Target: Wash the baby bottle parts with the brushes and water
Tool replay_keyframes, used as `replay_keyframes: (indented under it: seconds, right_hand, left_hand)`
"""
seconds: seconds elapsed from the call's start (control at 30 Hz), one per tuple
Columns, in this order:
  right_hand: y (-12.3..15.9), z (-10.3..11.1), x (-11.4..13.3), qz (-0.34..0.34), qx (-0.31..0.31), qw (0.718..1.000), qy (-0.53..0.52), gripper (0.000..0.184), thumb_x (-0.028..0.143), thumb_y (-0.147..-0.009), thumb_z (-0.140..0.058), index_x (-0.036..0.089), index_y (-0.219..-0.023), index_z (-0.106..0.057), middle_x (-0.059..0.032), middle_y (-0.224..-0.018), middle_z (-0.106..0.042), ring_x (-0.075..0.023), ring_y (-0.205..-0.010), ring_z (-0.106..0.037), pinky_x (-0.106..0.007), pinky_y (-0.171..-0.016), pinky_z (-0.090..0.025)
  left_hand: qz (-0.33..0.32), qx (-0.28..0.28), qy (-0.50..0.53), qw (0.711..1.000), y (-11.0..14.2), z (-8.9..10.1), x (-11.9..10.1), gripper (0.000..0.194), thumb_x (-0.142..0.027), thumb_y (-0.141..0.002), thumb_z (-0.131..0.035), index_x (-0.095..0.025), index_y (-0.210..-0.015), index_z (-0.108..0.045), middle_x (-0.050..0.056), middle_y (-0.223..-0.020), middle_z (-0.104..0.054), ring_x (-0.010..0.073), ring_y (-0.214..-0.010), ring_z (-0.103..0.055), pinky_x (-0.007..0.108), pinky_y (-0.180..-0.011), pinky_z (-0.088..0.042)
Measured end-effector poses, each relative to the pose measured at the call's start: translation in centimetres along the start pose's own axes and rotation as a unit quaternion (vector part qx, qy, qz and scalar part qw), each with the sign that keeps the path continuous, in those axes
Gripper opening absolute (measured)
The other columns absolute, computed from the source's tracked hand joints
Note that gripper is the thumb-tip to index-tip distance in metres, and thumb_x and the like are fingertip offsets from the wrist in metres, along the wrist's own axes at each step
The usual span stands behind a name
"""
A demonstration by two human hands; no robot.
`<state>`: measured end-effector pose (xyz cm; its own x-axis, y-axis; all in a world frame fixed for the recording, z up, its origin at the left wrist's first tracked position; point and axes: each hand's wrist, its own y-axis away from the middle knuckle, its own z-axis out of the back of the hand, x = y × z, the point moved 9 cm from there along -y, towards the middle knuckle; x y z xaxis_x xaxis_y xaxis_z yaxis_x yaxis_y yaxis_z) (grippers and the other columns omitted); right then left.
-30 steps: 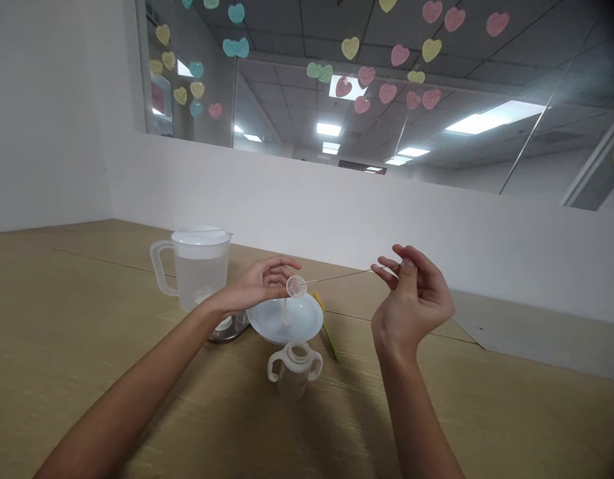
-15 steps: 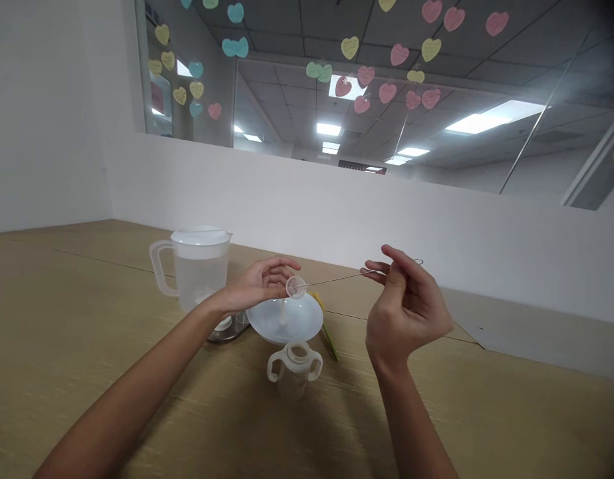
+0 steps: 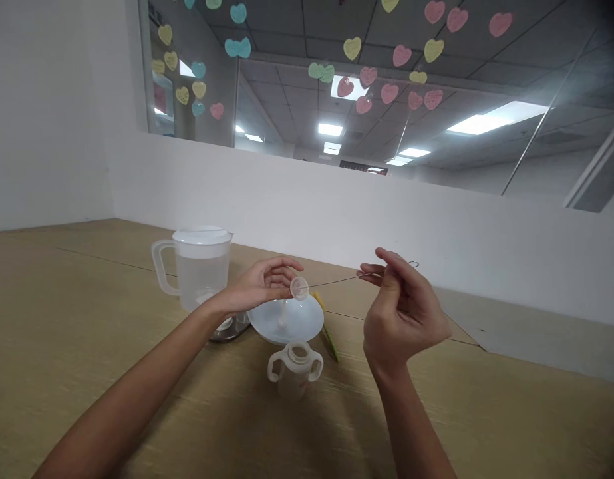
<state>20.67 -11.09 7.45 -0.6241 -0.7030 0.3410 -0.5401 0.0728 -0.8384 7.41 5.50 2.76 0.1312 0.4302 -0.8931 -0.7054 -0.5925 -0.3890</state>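
Over the white bowl (image 3: 309, 322), my left hand (image 3: 267, 283) pinches a small clear round cap (image 3: 299, 288) between thumb and fingers. In my right hand (image 3: 406, 319) is a thin wire rod (image 3: 336, 281), gripped by thumb and fingers, with a small loop at its near end. Its far end reaches the cap's opening; how deep it goes cannot be made out. Below the bowl stands a translucent baby bottle (image 3: 293, 382) with two handles and no lid on. A small pale piece (image 3: 283, 320) sits in the bowl.
A lidded clear pitcher (image 3: 201, 269) stands at the left. Beside it, partly behind my left forearm, lies a shiny tray (image 3: 231, 332) with small white parts. A green and yellow stick-like tool (image 3: 331, 340) lies right of the bowl. A white wall (image 3: 297, 193) rises behind the table.
My right hand and the wire rod have moved slightly left, toward the cap. The cap looks turned a little. The bowl, bottle and pitcher stay in place.
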Motion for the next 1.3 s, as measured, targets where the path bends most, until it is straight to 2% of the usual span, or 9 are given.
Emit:
replay_keyframes:
  seconds: [0.23,0.37,0.47,0.63,0.8,0.97,1.13,1.3]
  right_hand:
    - [1.6,-1.8,-0.9,-0.014,0.051,0.998,-0.021,0.023,0.013,-0.083,-0.048,0.024,-0.091,-0.066,0.0011,-0.079,-0.066,-0.0129,-0.067,-0.064,-0.033,-0.066,-0.058]
    - [2.5,-2.8,-2.3,-0.044,0.080,0.995,-0.031,0.023,0.015,-0.083,-0.048,0.023,-0.093,-0.067,-0.0002,-0.079,-0.067,-0.0131,-0.068,-0.064,-0.033,-0.068,-0.057]
    - [3.1,-3.3,-4.0,-0.088,0.094,0.991,-0.037,0.022,0.017,-0.081,-0.048,0.020,-0.093,-0.067,-0.0022,-0.079,-0.067,-0.0134,-0.067,-0.064,-0.033,-0.067,-0.057]
    - [4.3,-4.1,-7.1,-0.202,0.108,0.972,-0.061,0.023,0.024,-0.078,-0.051,0.015,-0.092,-0.068,-0.0045,-0.079,-0.067,-0.0135,-0.065,-0.064,-0.031,-0.065,-0.056]
    - [5.5,-4.8,-8.4,-0.266,0.131,0.953,-0.061,0.027,0.026,-0.077,-0.051,0.013,-0.093,-0.068,-0.0071,-0.083,-0.068,-0.0156,-0.073,-0.065,-0.031,-0.071,-0.055]
    - [7.2,-5.8,-9.0,-0.294,0.173,0.938,-0.055,0.030,0.028,-0.077,-0.050,0.013,-0.096,-0.068,-0.0092,-0.093,-0.069,-0.0197,-0.086,-0.065,-0.034,-0.078,-0.052]
    - [8.4,-6.9,-8.9,-0.279,0.218,0.934,-0.050,0.027,0.027,-0.077,-0.050,0.017,-0.091,-0.070,-0.0061,-0.095,-0.069,-0.0207,-0.090,-0.064,-0.033,-0.081,-0.050]
    - [7.5,-6.6,-10.5,-0.333,0.194,0.918,-0.097,0.024,0.028,-0.073,-0.056,0.015,-0.088,-0.069,-0.0076,-0.088,-0.070,-0.0206,-0.085,-0.065,-0.035,-0.079,-0.051]
  left_hand:
    - [-0.005,-0.043,-0.007,0.999,0.2,0.3,-0.3,0.039,-0.025,-0.064,-0.072,-0.015,-0.099,-0.056,0.003,-0.083,-0.060,0.0141,-0.081,-0.058,0.027,-0.075,-0.047]
    - [0.004,-0.040,-0.024,0.999,0.1,0.2,0.1,0.039,-0.024,-0.064,-0.072,-0.015,-0.098,-0.057,0.003,-0.082,-0.062,0.0142,-0.079,-0.059,0.027,-0.075,-0.047]
    - [0.014,-0.023,-0.030,0.999,0.0,-0.1,0.4,0.039,-0.022,-0.063,-0.071,-0.015,-0.099,-0.057,0.004,-0.081,-0.064,0.0152,-0.080,-0.061,0.028,-0.075,-0.048]
    - [0.030,-0.022,-0.016,0.999,0.1,-0.1,0.8,0.041,-0.018,-0.063,-0.071,-0.016,-0.100,-0.056,0.003,-0.079,-0.064,0.0140,-0.077,-0.061,0.027,-0.072,-0.048]
    - [0.038,-0.037,0.021,0.998,-0.1,0.3,1.4,0.041,-0.018,-0.062,-0.073,-0.016,-0.099,-0.056,0.002,-0.079,-0.066,0.0127,-0.073,-0.062,0.025,-0.070,-0.048]
    - [0.054,-0.021,0.042,0.997,-0.3,-0.4,2.2,0.041,-0.017,-0.061,-0.073,-0.015,-0.098,-0.056,0.002,-0.075,-0.066,0.0130,-0.070,-0.062,0.027,-0.070,-0.050]
    - [0.060,-0.069,0.072,0.993,-0.2,0.2,2.3,0.037,-0.014,-0.060,-0.073,-0.013,-0.092,-0.055,0.001,-0.072,-0.065,0.0133,-0.071,-0.062,0.028,-0.072,-0.050]
    - [0.066,-0.032,0.074,0.995,-0.4,-0.4,2.6,0.040,-0.016,-0.061,-0.074,-0.013,-0.096,-0.055,0.002,-0.074,-0.066,0.0135,-0.070,-0.062,0.028,-0.070,-0.050]
